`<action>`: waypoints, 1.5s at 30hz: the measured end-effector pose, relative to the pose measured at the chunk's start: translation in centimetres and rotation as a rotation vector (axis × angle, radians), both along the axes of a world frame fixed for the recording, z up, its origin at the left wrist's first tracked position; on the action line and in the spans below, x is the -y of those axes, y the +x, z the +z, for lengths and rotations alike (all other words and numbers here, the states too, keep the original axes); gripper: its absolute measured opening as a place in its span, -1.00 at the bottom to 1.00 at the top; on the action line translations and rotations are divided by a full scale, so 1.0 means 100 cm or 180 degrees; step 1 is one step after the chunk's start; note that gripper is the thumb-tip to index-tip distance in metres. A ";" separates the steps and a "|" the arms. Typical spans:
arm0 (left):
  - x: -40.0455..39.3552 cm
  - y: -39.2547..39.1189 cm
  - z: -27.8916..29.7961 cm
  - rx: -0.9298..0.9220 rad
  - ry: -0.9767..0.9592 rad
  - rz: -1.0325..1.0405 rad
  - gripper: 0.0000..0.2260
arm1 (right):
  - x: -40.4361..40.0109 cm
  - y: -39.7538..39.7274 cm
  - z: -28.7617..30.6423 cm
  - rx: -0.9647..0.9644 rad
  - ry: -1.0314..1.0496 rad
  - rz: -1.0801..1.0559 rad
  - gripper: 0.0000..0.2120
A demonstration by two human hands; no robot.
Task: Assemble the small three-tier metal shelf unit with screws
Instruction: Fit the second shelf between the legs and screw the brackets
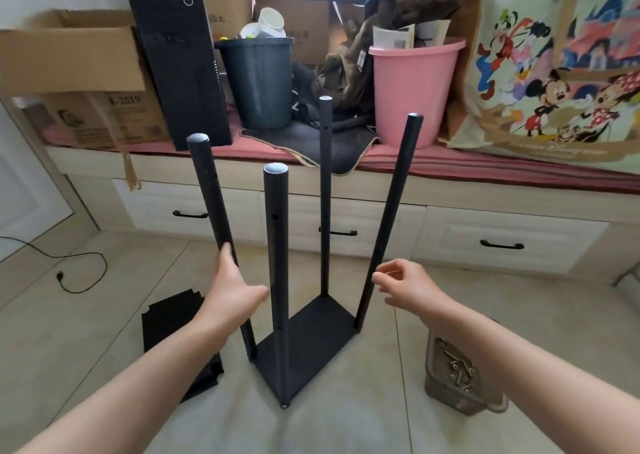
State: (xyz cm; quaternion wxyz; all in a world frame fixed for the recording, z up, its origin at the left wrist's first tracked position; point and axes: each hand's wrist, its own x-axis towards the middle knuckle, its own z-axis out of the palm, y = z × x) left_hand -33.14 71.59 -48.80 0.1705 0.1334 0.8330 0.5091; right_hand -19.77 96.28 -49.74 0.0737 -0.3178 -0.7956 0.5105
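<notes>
In the middle of the frame we saw the shelf unit point(304, 342) standing on the tiled floor point(346, 426) — a black rectangular bottom shelf with four black poles rising from its corners. The near pole point(277, 245) stood roughly upright, the far pole point(325, 193) too, while the left pole point(216, 218) and the right pole point(391, 211) leaned outward at their tops.

Our left hand point(230, 294), at centre left, lay against the left pole with fingers fairly straight and the thumb spread toward the near pole; we could not see any finger wrapped round it, so the hand looked released rather than grasping. Our right hand point(403, 285), at centre right, hovered just beside the right pole with its fingers loosely curled and the tips close together. Whether they pinched something small, we could not tell.

At lower left another black shelf panel point(176, 329) lay flat on the floor, partly behind the left forearm. At lower right a clear plastic box point(453, 377) held loose screws point(457, 370). Along the top of the frame a bench with drawers point(502, 242) carried a pink bucket point(412, 89), a dark bin point(259, 79) and cardboard boxes point(69, 48).
</notes>
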 end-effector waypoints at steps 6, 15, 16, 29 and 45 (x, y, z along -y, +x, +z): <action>-0.008 0.024 0.000 -0.0079 -0.0274 -0.0817 -0.34 | -0.046 -0.029 0.007 -0.0013 0.0022 -0.0375 -0.56; 0.007 0.021 -0.001 -0.0402 -0.0067 -0.0857 -0.84 | -0.076 -0.093 0.021 -0.0560 0.0012 -0.0705 -0.37; 0.008 0.020 0.000 -0.0425 -0.0083 -0.0905 -0.86 | -0.077 -0.094 0.019 -0.0588 0.0071 -0.0705 -0.44; 0.024 0.001 0.007 -0.0784 -0.0135 -0.0689 -0.79 | -0.059 -0.039 0.006 -0.0526 0.0404 -0.0905 -0.80; 0.032 -0.026 0.005 -0.1271 0.0209 0.0194 -0.52 | 0.024 0.027 0.001 -0.0654 0.1135 -0.0439 -0.66</action>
